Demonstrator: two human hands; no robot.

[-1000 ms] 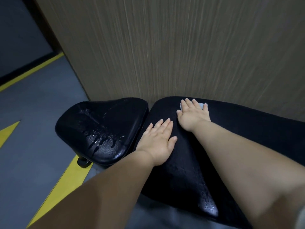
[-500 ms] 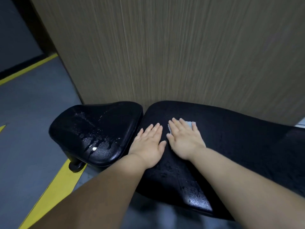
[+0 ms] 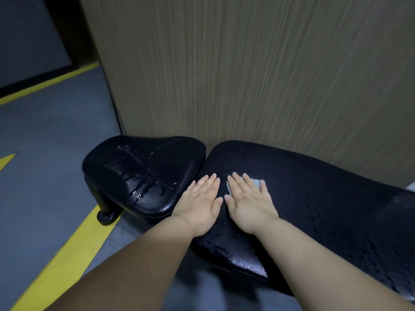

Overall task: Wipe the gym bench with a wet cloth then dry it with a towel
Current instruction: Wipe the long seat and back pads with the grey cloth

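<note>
Seat [image 3: 143, 173], beaded with water, lies at 9 o'clock of the left hand [image 3: 199, 205], which rests flat and empty, fingers straight, on the near end of the long pad [image 3: 325, 198]. The right hand [image 3: 249, 205], just beside it at 3 o'clock, presses the cloth [image 3: 256, 183] flat under straight fingers; cloth shows between the fingertips at 1 o'clock. The pad's long axis runs 10 to 4 o'clock, so most of its length lies right of the cloth, nearer the right hand.

Wood-grain panel [image 3: 247, 75] just behind bench [image 3: 325, 198]
</note>
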